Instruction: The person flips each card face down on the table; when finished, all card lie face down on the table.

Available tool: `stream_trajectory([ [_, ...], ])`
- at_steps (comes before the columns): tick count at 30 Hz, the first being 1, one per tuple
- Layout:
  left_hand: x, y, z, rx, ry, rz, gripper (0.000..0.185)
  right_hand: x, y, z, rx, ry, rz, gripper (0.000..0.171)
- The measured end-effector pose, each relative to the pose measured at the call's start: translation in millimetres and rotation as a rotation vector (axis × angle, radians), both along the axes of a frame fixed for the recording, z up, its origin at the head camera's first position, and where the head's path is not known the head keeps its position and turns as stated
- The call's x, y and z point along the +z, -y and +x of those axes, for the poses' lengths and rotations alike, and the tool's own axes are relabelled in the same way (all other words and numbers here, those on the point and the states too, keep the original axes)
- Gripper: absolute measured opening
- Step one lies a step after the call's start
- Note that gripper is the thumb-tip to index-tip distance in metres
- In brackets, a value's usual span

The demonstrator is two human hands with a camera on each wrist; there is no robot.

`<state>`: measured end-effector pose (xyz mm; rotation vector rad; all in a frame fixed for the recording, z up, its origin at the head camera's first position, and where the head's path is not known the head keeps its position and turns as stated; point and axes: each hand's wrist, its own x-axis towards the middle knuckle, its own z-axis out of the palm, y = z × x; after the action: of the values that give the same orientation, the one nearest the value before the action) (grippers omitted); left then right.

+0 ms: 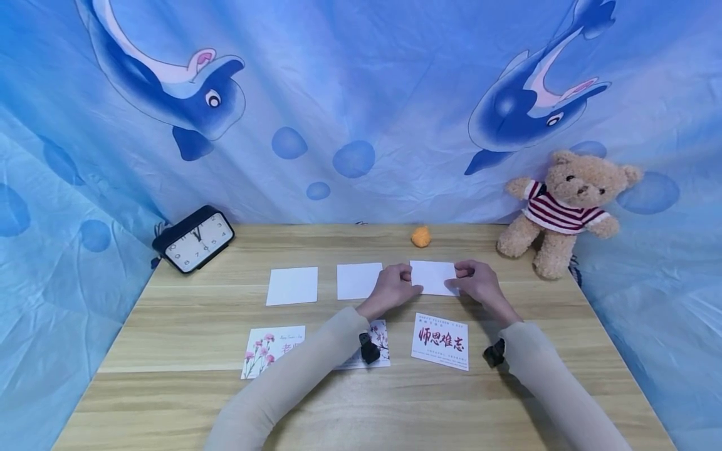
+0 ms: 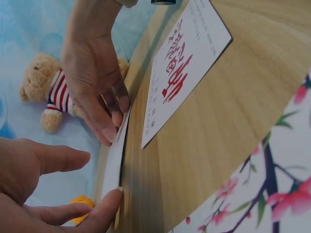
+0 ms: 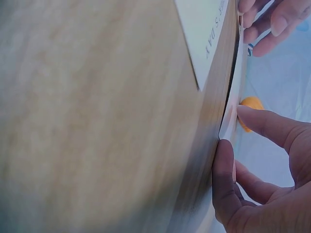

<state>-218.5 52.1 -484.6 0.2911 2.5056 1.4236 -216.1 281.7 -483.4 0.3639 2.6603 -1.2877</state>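
Head view shows the left hand (image 1: 393,286) and right hand (image 1: 477,282) pinching opposite side edges of a blank white card (image 1: 433,277) toward the tabletop's (image 1: 169,326) far edge; it looks light, thin, bendable, best held by its edges.

Head view above; wrist views low, perhaps table-level, sharing white card (image 1: 433,277).

I see a clock (image 1: 194,240) at the table's (image 1: 169,326) far left corner. A teddy bear (image 1: 564,210) sits far right, an orange ball (image 1: 420,236) near it.
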Motion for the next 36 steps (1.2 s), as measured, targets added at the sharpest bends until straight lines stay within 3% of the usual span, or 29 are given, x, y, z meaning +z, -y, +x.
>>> stream_trajectory([
  [4, 1.3, 3, 2.9, -0.007, 0.013, -0.01, 0.055, 1.4, 1, 0.8, 0.007, 0.008, 0.003, 0.061],
  [7, 2.4, 6, 5.4, -0.032, 0.009, 0.017, 0.062, 1.3, 3, 0.1, 0.006, 0.007, 0.003, 0.061],
  [12, 4.9, 15, 9.6, -0.067, 0.0, 0.075, 0.059, 1.3, 5, -0.1, 0.008, 0.002, -0.018, 0.063],
  [21, 16.1, 34, 20.1, -0.066, -0.017, 0.107, 0.059, 15.2, 24, 7.3, 0.029, -0.036, -0.092, 0.071],
  [30, 21.0, 65, 32.6, -0.086, -0.089, 0.13, 0.055, 21.6, 68, 20.6, 0.13, -0.096, -0.144, 0.068],
  [36, 22.8, 93, 40.7, -0.058, -0.093, 0.099, 0.051, 20.0, 97, 32.4, 0.233, -0.066, -0.236, 0.067],
])
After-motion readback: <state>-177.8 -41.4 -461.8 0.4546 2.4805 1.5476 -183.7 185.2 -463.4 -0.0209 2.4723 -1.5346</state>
